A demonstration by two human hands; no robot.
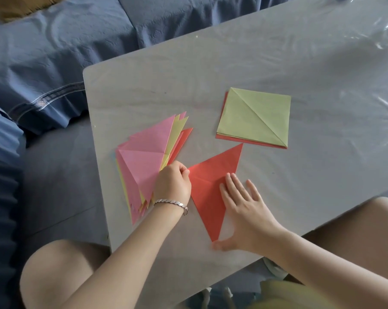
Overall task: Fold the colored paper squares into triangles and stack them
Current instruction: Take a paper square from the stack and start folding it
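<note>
A red paper triangle (208, 188) lies flat on the grey table (322, 163) in front of me. My right hand (244, 210) rests flat on its right side, fingers spread, thumb at the lower tip. My left hand (173, 186), wearing a silver bracelet, pinches the triangle's left corner with curled fingers. Left of it lies a fanned stack of folded triangles (144, 161), pink on top with yellow and red beneath. A pile of unfolded squares (253, 118) sits farther back, a creased green sheet on top of a red one.
The table is covered with clear plastic film (356, 63). A blue fabric-covered sofa (54, 63) runs along the left and back. My bare knees (61, 275) sit at the table's near edge on both sides.
</note>
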